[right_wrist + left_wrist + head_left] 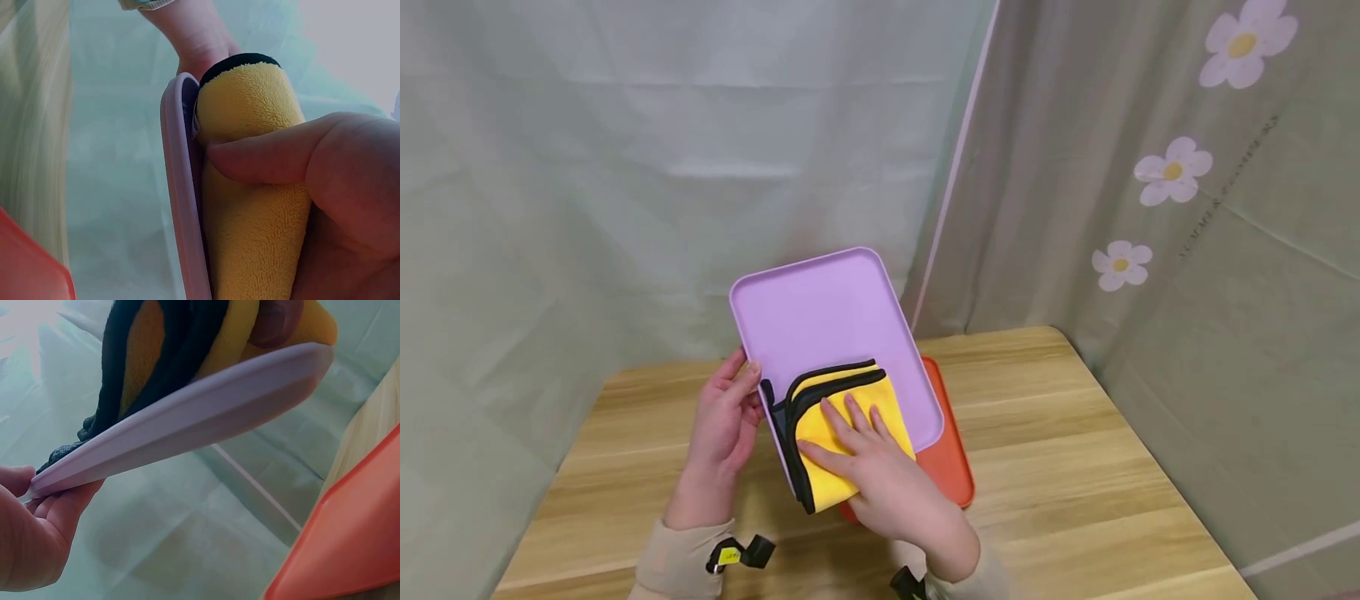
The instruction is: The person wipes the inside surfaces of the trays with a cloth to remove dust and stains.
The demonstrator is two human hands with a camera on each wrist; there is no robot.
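A light purple rectangular tray (823, 321) is held up at a tilt over the table. My left hand (722, 425) grips its left edge, thumb on the upper side and fingers underneath, as the left wrist view also shows. On the tray's lower part lies a folded yellow towel (814, 423) with dark edging and a dark grey underside. My right hand (883, 475) presses on the towel with its fingers spread and fairly straight. In the right wrist view the thumb lies along the fuzzy yellow cloth (250, 237), close to the tray's rim (178, 187).
An orange-red tray (953, 458) lies on the wood-grain table (1060, 467), partly hidden beneath the purple one. Pale curtains (662, 167) hang behind the table and along its sides, with white flowers printed on the right one.
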